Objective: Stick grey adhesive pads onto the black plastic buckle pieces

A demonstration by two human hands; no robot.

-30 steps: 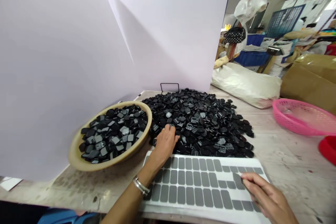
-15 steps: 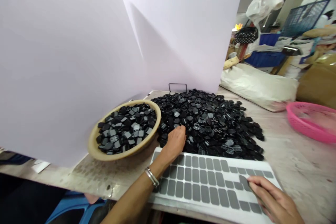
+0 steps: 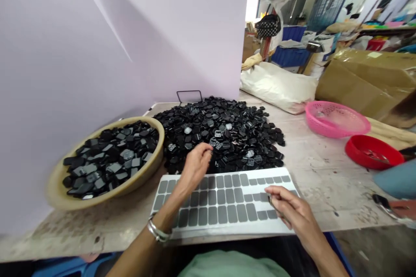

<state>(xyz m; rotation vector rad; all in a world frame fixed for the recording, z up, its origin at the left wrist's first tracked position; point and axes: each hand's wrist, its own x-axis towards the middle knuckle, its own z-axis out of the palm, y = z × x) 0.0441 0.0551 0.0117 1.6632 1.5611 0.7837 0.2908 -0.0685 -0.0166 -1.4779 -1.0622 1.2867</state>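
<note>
My left hand point(image 3: 197, 163), a metal bangle at its wrist, is closed with curled fingertips at the near edge of a heap of black plastic buckles point(image 3: 224, 114). What sits in those fingertips is too dark against the heap to make out. Over the right part of a white sheet of grey stickers point(image 3: 222, 214), my right hand point(image 3: 290, 210) pinches a small dark-grey sticker point(image 3: 270, 199), seen nearly edge-on. Bare white gaps show on the sheet beside that hand. Left of the heap, a beige basin point(image 3: 159, 149) holds many black pieces with grey flat faces.
White panels point(image 3: 182, 30) stand behind the heap, with a black wire stand point(image 3: 189, 91) before them. To the right are a pink basket point(image 3: 338, 132), a red bowl point(image 3: 360, 160), a white sack point(image 3: 279, 88) and a cardboard box point(image 3: 367, 82). Blue cloth point(image 3: 396, 179) shows at the right edge.
The view has swung right, bringing the red bowl in. My right hand has kept its pinch and the sticker is turned more edge-on. My left hand's fingers stay curled at the heap.
</note>
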